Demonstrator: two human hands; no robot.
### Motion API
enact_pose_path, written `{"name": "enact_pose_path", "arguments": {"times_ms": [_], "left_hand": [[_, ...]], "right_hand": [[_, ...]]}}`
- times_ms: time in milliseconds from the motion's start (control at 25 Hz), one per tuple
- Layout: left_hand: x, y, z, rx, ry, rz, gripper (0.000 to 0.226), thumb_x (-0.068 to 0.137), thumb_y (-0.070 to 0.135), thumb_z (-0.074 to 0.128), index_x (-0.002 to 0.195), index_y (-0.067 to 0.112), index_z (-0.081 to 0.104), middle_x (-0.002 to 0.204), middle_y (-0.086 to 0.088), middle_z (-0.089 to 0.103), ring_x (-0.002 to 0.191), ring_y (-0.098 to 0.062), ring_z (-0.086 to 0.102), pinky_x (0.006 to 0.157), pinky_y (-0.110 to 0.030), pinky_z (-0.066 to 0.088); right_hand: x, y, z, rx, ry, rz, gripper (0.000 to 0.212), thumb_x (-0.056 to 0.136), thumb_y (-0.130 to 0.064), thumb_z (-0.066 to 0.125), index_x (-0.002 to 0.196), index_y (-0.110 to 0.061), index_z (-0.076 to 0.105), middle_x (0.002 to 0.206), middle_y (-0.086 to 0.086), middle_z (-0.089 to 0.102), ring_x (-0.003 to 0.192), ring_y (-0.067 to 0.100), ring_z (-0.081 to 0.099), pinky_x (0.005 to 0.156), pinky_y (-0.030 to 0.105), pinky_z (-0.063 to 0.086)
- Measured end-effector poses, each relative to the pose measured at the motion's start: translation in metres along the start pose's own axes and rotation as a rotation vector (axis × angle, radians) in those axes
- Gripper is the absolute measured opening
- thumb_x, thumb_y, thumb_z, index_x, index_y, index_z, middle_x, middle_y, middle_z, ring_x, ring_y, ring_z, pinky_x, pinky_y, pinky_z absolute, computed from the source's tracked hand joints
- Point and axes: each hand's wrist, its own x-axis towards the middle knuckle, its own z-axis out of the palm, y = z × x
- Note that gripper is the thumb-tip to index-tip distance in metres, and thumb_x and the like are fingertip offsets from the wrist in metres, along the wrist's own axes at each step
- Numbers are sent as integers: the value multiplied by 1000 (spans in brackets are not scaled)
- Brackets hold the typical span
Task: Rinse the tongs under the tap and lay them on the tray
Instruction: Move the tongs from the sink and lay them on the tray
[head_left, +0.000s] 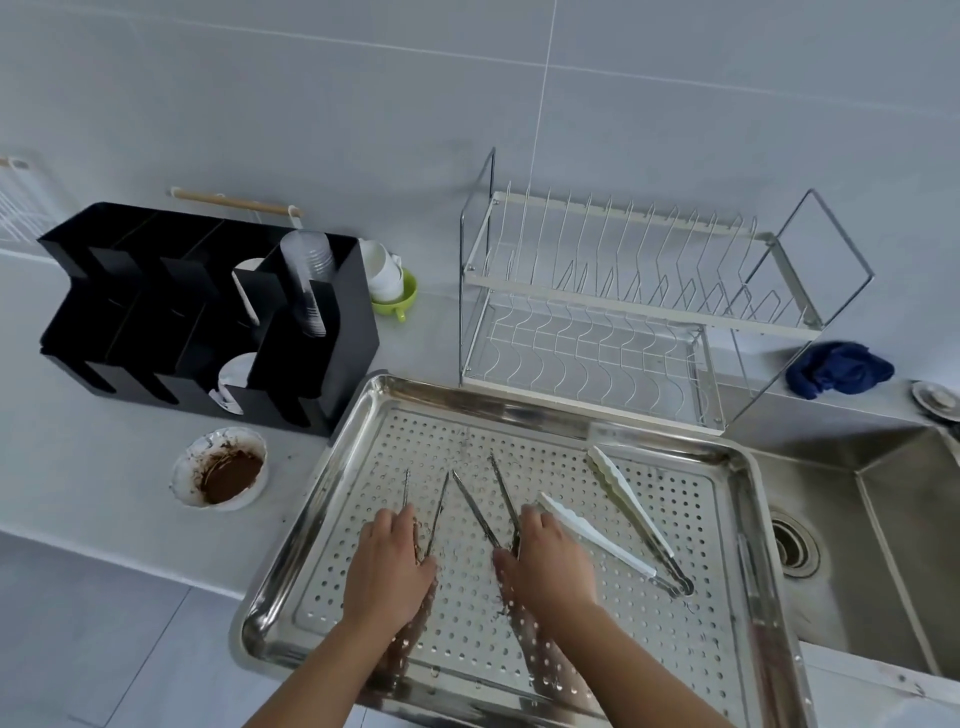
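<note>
You are working at the tray (675, 649), and I judge you to be either laying down rinsed tongs or picking them up to rinse, since no tap is showing and nothing is being held over the sink (883, 519). Starting at the left, your left hand (387, 564) is covering the joined end of the left steel tongs (438, 506), its fingers bending down onto them; whether they are pinching or only resting I cannot tell. Those tongs are lying flat near the tray's middle, thin arms spreading towards the far edge. Just beside them the right steel tongs (475, 506) are lying the same way, with your right hand (545, 564) sitting over their joined end, its hold equally unclear. Further right, the white-tipped tongs (597, 535) are resting untouched towards the right edge. If you are setting down, the next move is calling for lifting both hands straight off; if not, for carrying a pair right to the sink
</note>
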Motion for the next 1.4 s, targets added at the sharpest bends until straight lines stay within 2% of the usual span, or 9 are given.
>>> {"name": "enact_pose_path", "arguments": {"times_ms": [200, 320, 400, 480, 640, 800, 1080, 1280, 1400], "left_hand": [[12, 3, -3, -28, -7, 46, 76, 91, 34, 68, 155, 17, 31, 138, 0, 49, 122, -15, 49, 103, -26, 46], [13, 2, -2, -20, -35, 34, 80, 90, 39, 68, 155, 15, 30, 138, -3, 48, 123, -17, 49, 101, -27, 48], [14, -1, -2, -14, -68, -8, 84, 89, 51, 66, 155, 14, 29, 143, -7, 46, 125, -20, 51, 99, -29, 50], [16, -4, -2, -8, -97, -44, 83, 88, 56, 65, 152, 13, 34, 143, -9, 46, 120, -20, 55, 93, -28, 51], [19, -3, -2, -18, -134, -48, 71, 88, 53, 65, 143, 13, 46, 137, -9, 51, 101, -18, 63, 78, -25, 53], [20, -2, -1, -23, -135, -41, 72, 88, 53, 65, 144, 12, 46, 138, -9, 52, 104, -20, 64, 77, -25, 52], [22, 0, -4, -22, -139, -35, 72, 88, 55, 64, 144, 13, 46, 140, -9, 51, 107, -19, 64, 75, -24, 50], [22, -6, -4, -87, -141, -45, 86, 87, 62, 62, 154, 14, 35, 146, -9, 47, 120, -23, 60, 90, -31, 52], [21, -8, -3, -99, -142, -26, 83, 88, 56, 63, 154, 14, 35, 144, -10, 48, 116, -22, 61, 88, -30, 51]], "right_hand": [[-12, 0, 6, 34, -77, 96, 41, 92, -52, 60, 117, -22, 48, 97, -2, 67, 79, 20, 65, 65, 33, 59], [-22, -3, 14, 73, -67, 144, 52, 89, -56, 62, 123, -22, 40, 78, -5, 65, 70, 20, 65, 58, 34, 59], [-23, -9, 14, 69, -28, 175, 69, 87, -64, 61, 135, -23, 33, 70, -7, 60, 65, 19, 59, 50, 31, 51], [-21, -15, 12, 42, -6, 203, 85, 86, -68, 58, 149, -23, 24, 74, -6, 63, 65, 20, 55, 48, 27, 42], [-21, -22, 11, 15, -8, 233, 72, 87, -64, 57, 142, -24, 32, 73, -8, 61, 62, 18, 54, 51, 28, 44], [-26, -21, 14, 24, 21, 260, 81, 87, -67, 55, 150, -24, 26, 61, -11, 48, 52, 12, 42, 42, 24, 26], [-24, -24, 15, 41, 4, 265, 82, 89, -66, 57, 151, -23, 26, 63, -10, 50, 58, 15, 51, 41, 25, 30], [-22, -25, 16, 44, -3, 272, 79, 88, -65, 59, 147, -22, 29, 65, -10, 53, 60, 16, 53, 44, 27, 36], [-22, -28, 18, 74, -14, 274, 77, 88, -64, 62, 143, -21, 30, 66, -9, 56, 60, 14, 56, 45, 26, 38]]}}
